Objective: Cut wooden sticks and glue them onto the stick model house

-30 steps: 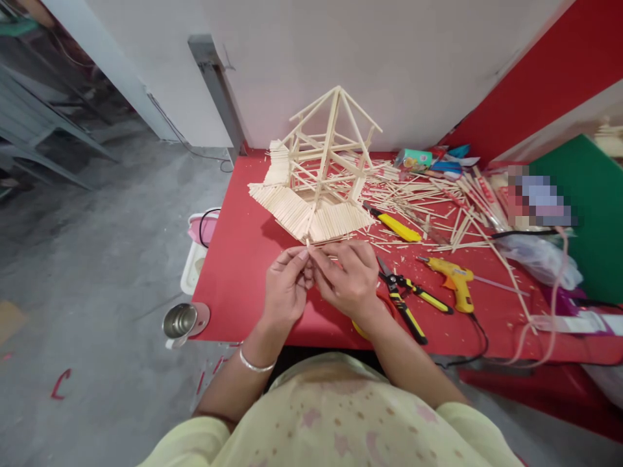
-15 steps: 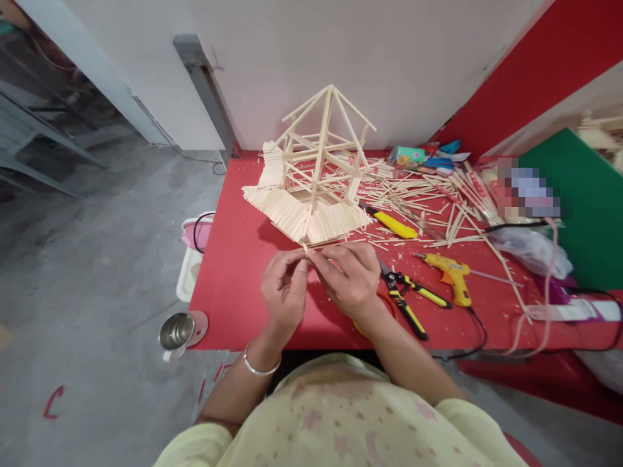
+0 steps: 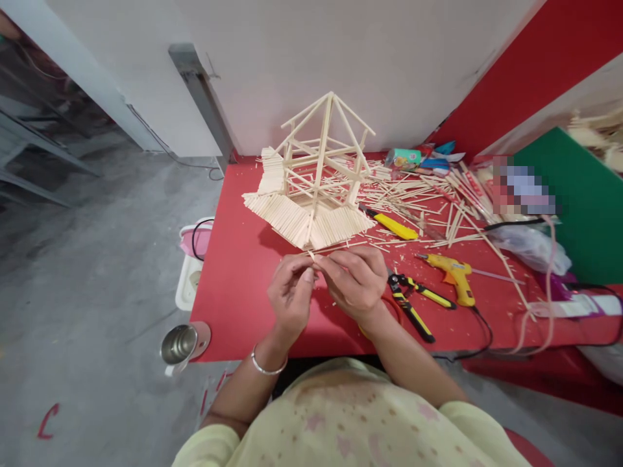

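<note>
My left hand (image 3: 293, 293) and my right hand (image 3: 356, 280) meet just in front of a pavilion-like model (image 3: 318, 175) built from thin wooden sticks. Both are closed in a pinch on a small pale wooden stick (image 3: 312, 255), whose tip shows between the fingertips. Most of that piece is hidden by my fingers. The model stands upright on the red table (image 3: 233, 272), with an open frame above and a skirt of closely laid sticks (image 3: 280, 211) on its left and front sides. My fingertips are close to its front corner; whether they touch it I cannot tell.
Right of my hands lie yellow-black pliers (image 3: 411, 301), a yellow glue gun (image 3: 452, 275) and a yellow cutter knife (image 3: 395, 226). Loose sticks (image 3: 409, 188) cover the back right. A metal mug (image 3: 185, 344) is at the left front edge. A green board (image 3: 574, 207) stands far right.
Both hands have shifted slightly right and down in the picture, still pinching the stick. The whole view has moved a little; the model and tools otherwise look unchanged.
</note>
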`<state>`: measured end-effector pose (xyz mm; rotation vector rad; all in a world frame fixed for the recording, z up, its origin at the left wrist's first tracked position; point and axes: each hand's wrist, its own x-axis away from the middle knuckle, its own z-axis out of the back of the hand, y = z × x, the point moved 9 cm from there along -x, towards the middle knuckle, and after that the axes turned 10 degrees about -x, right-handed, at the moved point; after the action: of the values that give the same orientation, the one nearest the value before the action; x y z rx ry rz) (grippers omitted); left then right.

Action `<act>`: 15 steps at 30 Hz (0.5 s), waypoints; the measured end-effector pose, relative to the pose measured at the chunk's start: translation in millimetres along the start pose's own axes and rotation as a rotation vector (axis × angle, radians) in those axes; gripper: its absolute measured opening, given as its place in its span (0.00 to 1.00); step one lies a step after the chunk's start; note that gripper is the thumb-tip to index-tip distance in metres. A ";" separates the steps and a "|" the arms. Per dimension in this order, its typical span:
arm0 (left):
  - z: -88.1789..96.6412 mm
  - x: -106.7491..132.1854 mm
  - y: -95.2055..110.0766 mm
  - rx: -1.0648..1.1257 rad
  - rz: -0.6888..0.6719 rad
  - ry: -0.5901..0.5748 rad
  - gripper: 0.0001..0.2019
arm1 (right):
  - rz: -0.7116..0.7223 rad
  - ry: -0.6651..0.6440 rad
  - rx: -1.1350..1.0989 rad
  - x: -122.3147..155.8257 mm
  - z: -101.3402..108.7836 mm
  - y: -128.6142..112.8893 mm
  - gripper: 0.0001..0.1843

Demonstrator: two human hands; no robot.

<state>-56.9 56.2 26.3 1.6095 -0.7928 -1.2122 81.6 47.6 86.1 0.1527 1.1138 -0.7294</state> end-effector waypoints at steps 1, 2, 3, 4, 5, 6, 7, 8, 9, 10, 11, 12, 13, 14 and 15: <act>-0.3 0.4 -1.0 0.002 -0.004 0.001 0.09 | -0.009 0.024 0.018 0.0 2.1 -0.5 0.16; -0.1 0.9 -2.4 -0.004 -0.003 0.006 0.09 | -0.018 0.051 0.037 -0.2 4.3 -1.3 0.16; 0.9 1.5 -4.4 -0.011 0.004 0.014 0.09 | -0.027 0.080 0.056 -0.5 6.3 -2.0 0.16; 2.7 2.1 -7.1 -0.017 0.015 0.027 0.09 | -0.034 0.111 0.073 -0.7 8.0 -2.9 0.16; 5.1 2.6 -10.2 -0.019 0.028 0.043 0.09 | -0.037 0.138 0.086 -0.9 8.9 -3.9 0.16; 7.8 3.1 -13.5 -0.018 0.042 0.060 0.09 | -0.038 0.160 0.095 -1.0 8.7 -4.8 0.16; 10.3 3.5 -16.9 -0.016 0.055 0.074 0.08 | -0.040 0.175 0.102 -1.0 7.7 -5.2 0.16; 12.7 3.7 -20.1 -0.015 0.066 0.088 0.08 | -0.045 0.186 0.108 -0.8 6.0 -5.0 0.16; 15.0 3.8 -22.9 -0.015 0.075 0.101 0.07 | -0.054 0.192 0.112 -0.4 3.8 -4.3 0.15; 17.0 3.8 -25.4 -0.015 0.083 0.114 0.07 | -0.064 0.193 0.115 0.1 1.3 -3.2 0.15; 18.6 3.7 -27.5 -0.016 0.089 0.125 0.07 | -0.073 0.191 0.116 0.8 -1.4 -2.0 0.15; 19.7 3.5 -29.1 -0.017 0.095 0.133 0.07 | -0.080 0.189 0.115 1.6 -3.8 -0.9 0.15; 20.2 3.2 -30.2 -0.020 0.099 0.136 0.07 | -0.086 0.189 0.115 2.4 -5.8 0.0 0.15; 20.1 2.7 -30.6 -0.023 0.098 0.133 0.07 | -0.088 0.189 0.117 3.1 -7.4 0.7 0.16; 19.6 2.3 -30.2 -0.029 0.093 0.128 0.07 | -0.089 0.190 0.122 3.6 -8.6 1.3 0.15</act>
<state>-76.1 58.9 -4.2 1.5922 -0.7564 -1.0395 76.7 50.9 78.7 0.2816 1.2634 -0.8769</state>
